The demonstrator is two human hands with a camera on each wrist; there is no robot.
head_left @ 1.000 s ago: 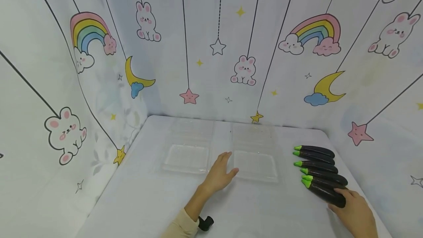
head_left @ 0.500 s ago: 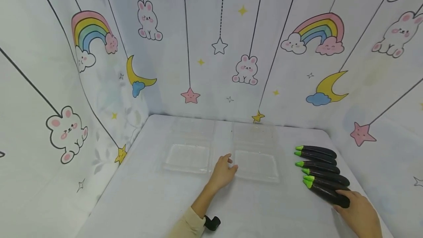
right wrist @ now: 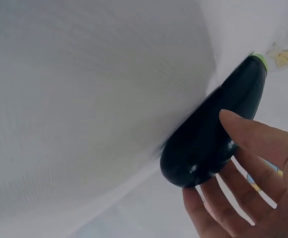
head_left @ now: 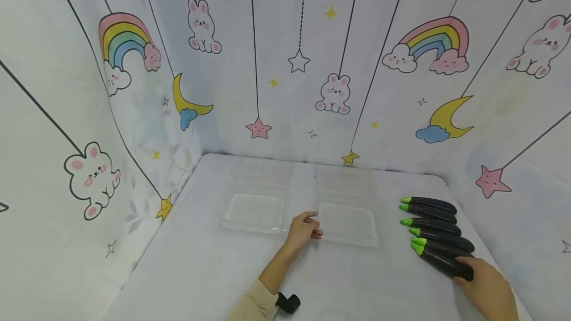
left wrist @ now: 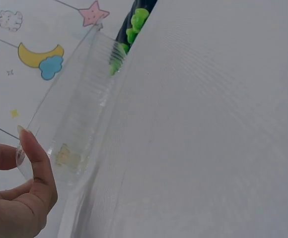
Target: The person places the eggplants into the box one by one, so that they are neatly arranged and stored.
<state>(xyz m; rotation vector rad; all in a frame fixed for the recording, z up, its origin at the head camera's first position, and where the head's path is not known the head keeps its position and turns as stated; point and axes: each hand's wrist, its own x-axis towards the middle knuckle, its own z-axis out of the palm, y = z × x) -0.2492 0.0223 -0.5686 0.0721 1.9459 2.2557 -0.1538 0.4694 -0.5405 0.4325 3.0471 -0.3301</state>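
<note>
My left hand is at the near left corner of the right-hand clear plastic container. In the left wrist view, thumb and fingers pinch the container's thin edge. At the table's right side my right hand holds the blunt end of the nearest eggplant. The right wrist view shows that dark, glossy eggplant with the thumb on one side and the other fingers curled under it. Several more eggplants with bright green stems lie in a column beyond it.
A second clear container, its lid part folded back like the other's, lies to the left. A black strap piece sits at my left wrist. A patterned curtain encloses the white table at the back and sides.
My left hand's spread fingers have curled in and pinched the container's edge. The right hand keeps its hold on the nearest eggplant, which stays in place.
</note>
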